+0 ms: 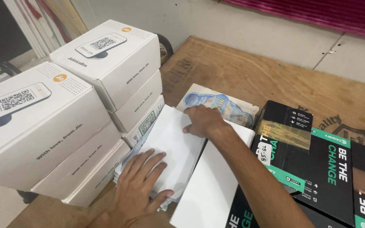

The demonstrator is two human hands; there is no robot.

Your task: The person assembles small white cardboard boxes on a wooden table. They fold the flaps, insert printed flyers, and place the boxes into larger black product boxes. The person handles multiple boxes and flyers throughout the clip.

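My left hand [142, 183] lies flat, fingers spread, on a loose stack of white paper sheets [170, 145] in the lower middle of the frame, pressing the near end down; it grips nothing. My right hand [202, 121] reaches in from the lower right and rests on the far end of the same stack at the centre of the frame, fingers curled over the top edge; whether they pinch a sheet I cannot tell. The two hands are apart, one at each end of the stack.

Just right of the stack lies a flat white rectangular box [214, 181], touching the stack's edge and passing under my right forearm; beyond my right hand, a pale card with a blue oval picture [229, 105] lies on the brown wooden tabletop [275, 71]. Along the left of the frame stand two piles of white cardboard boxes [64, 122], each topped by a box showing a printed device and an orange dot, close against the stack's left side. At the right edge and lower right lie black cardboard boxes with green bands [317, 169]; one bears a strip of brown tape.
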